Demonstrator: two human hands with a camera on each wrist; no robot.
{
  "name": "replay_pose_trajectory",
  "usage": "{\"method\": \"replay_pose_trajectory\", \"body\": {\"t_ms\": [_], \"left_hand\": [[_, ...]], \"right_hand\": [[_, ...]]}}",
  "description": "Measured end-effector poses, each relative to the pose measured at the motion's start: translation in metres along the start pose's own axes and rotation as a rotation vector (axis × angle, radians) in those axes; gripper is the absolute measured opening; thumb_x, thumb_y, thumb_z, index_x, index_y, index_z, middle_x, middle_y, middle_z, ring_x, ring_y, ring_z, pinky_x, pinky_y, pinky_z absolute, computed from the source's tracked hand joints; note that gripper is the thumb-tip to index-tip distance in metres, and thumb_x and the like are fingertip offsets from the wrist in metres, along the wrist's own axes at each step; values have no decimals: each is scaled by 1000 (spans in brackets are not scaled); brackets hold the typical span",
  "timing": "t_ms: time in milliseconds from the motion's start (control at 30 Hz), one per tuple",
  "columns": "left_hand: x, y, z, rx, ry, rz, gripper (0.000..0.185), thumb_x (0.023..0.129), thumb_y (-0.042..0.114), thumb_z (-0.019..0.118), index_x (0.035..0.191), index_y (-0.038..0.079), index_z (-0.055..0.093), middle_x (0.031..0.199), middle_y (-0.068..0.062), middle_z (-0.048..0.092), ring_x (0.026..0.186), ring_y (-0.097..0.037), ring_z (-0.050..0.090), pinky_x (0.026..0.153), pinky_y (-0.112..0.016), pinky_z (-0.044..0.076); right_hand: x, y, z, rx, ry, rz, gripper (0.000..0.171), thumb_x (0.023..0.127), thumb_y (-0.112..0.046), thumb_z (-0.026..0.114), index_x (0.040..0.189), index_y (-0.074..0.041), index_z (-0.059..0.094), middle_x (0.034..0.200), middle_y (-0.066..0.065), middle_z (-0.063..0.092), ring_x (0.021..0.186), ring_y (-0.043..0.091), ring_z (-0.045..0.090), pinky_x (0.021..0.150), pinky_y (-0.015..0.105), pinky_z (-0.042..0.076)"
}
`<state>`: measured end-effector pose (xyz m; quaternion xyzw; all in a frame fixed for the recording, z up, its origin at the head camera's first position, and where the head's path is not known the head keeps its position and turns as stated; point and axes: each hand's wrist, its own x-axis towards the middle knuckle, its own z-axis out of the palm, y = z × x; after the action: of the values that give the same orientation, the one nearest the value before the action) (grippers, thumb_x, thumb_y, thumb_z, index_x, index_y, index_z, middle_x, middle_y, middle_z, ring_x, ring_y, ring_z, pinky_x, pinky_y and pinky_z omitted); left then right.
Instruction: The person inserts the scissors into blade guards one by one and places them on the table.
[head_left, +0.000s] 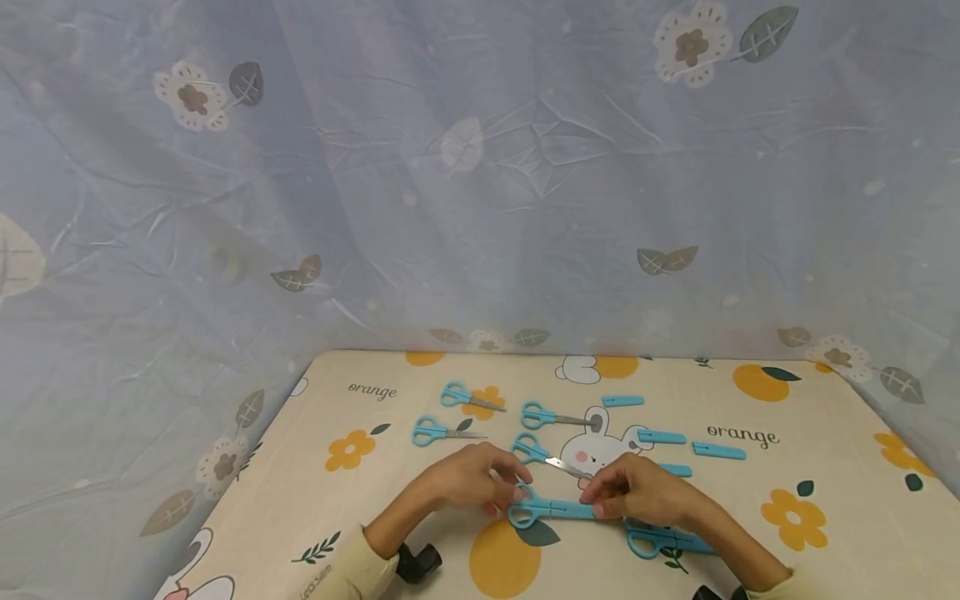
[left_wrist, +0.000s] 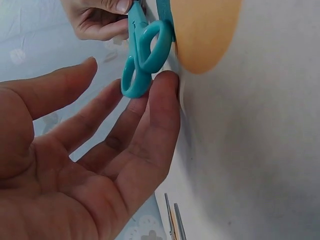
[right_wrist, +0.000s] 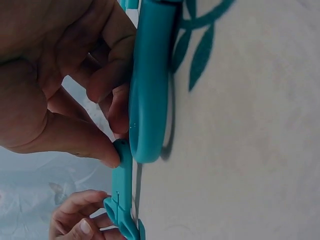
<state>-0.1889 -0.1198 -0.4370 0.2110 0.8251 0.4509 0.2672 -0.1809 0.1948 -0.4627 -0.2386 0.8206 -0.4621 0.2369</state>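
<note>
Blue-handled scissors [head_left: 528, 507], their blades inside a blue sheath [head_left: 564, 509], lie lengthwise between my two hands. My right hand [head_left: 651, 492] pinches the far end of that sheath between thumb and fingers. At the handle loops [left_wrist: 145, 60], my left hand [left_wrist: 115, 145] has its fingertips right at the rings, with the thumb spread away from them. Another pair of sheathed scissors [head_left: 660, 540] lies just beneath my right hand; its ring [right_wrist: 150, 100] looms large in the right wrist view. Bare-bladed scissors [head_left: 532, 448] rest beyond the hands.
Further back lie three more unsheathed scissors, including one pair [head_left: 457, 395] at the back left. Several loose blue sheaths [head_left: 718, 451] are scattered to the right. A patterned cloth [head_left: 375, 467] covers the table, and a grey-blue curtain [head_left: 480, 208] hangs behind it.
</note>
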Motion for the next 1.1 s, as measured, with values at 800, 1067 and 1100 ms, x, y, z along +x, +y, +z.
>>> {"method": "replay_pose_trajectory", "body": {"t_ms": [800,1067,1100], "left_hand": [[0,-3,-17,152,87,89,33,102,26,75,129,5,74,112,-2,75,97,-18,70,81,-29,59],[0,-5,-21,234,131,119,40,104,29,73,136,3,70,121,-8,75,111,-26,71,93,-39,60],[0,-6,-21,247,140,119,41,104,29,73,136,4,70,122,-9,75,111,-26,71,93,-41,61]], "right_hand": [[-38,4,-35,-224,200,64,21,100,-23,76,116,-11,81,106,1,73,84,11,57,69,22,49],[-43,3,-49,-343,248,6,25,100,-26,77,119,-9,80,110,-1,77,87,4,60,68,22,51],[-44,3,-50,-353,256,6,26,100,-26,77,119,-9,80,110,0,77,87,3,60,67,22,51]]}}
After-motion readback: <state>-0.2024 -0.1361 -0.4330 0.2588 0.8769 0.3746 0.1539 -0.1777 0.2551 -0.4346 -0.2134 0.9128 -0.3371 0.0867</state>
